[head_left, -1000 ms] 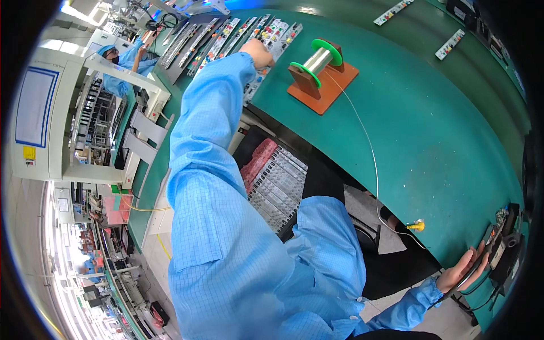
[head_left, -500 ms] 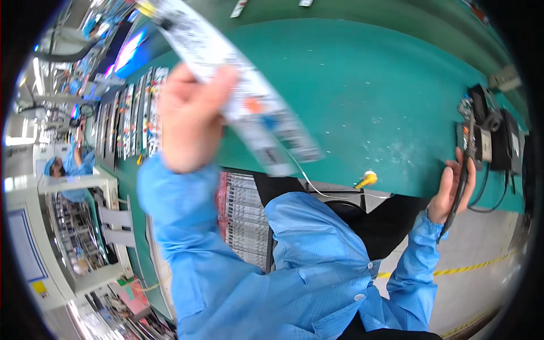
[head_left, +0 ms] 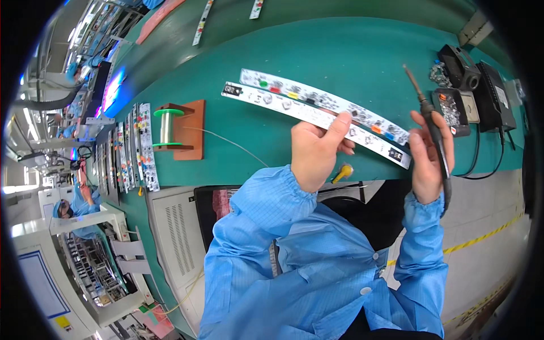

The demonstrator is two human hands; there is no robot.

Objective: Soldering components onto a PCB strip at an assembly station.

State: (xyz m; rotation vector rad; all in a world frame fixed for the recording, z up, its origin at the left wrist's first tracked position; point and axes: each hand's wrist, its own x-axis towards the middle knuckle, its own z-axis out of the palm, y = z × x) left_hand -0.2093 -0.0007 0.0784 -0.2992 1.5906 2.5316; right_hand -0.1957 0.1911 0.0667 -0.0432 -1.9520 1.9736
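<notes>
Circuit strips (head_left: 323,102), centre frame: positioning step, I judge; left hand (head_left: 320,150) pinches them, right hand (head_left: 429,156) grips the soldering iron (head_left: 436,133) (tip clear); next move needs steady support.

The left hand (head_left: 315,152) grips two white circuit strips (head_left: 326,103) over a green table (head_left: 351,62), while the right hand (head_left: 426,169) holds a soldering iron (head_left: 435,131); a wire spool (head_left: 166,129) sits on a brown stand (head_left: 195,137).
</notes>
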